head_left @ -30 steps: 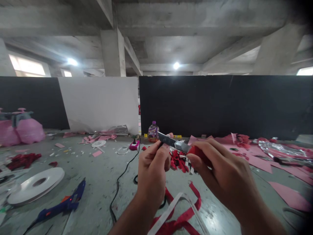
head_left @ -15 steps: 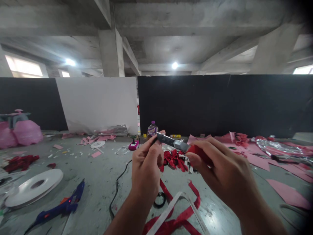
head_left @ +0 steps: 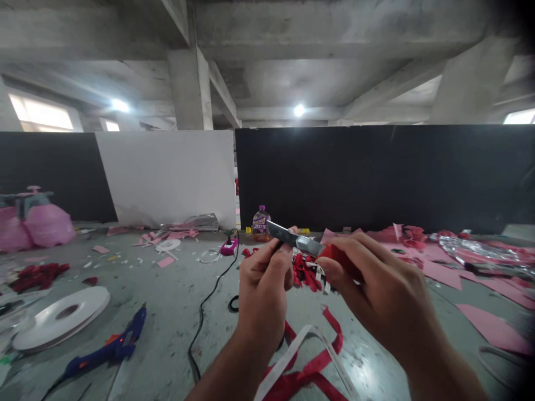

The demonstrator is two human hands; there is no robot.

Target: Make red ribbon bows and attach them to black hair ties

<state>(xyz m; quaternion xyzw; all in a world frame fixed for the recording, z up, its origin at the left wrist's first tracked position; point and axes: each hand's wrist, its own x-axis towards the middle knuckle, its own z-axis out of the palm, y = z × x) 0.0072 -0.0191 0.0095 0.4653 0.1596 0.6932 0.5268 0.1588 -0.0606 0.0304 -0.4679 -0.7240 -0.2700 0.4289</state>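
Note:
My right hand (head_left: 376, 284) grips the red handle of a knife (head_left: 307, 245) with a flat metal blade, which points left and slightly up. My left hand (head_left: 265, 289) is closed in a pinch at the blade, its fingertips just under and against it. Something thin and dark shows between those fingers, mostly hidden. Behind the hands lies a heap of red ribbon pieces (head_left: 305, 273) with white strips. Below them, a long red ribbon (head_left: 320, 365) and a white ribbon (head_left: 311, 332) lie on the table, partly covered by my left arm.
At left are a blue glue gun (head_left: 111, 348) with a red light, a white ribbon spool (head_left: 42, 328) and red scraps (head_left: 39, 277). A black cord (head_left: 203, 312) runs to a pink power socket (head_left: 229, 246). A bottle (head_left: 261, 225) and pink sheets (head_left: 438, 273) lie farther back.
My left hand has slid right along the blade, towards the knife's handle. A black ring left of my wrist has come into view. The right hand has barely moved.

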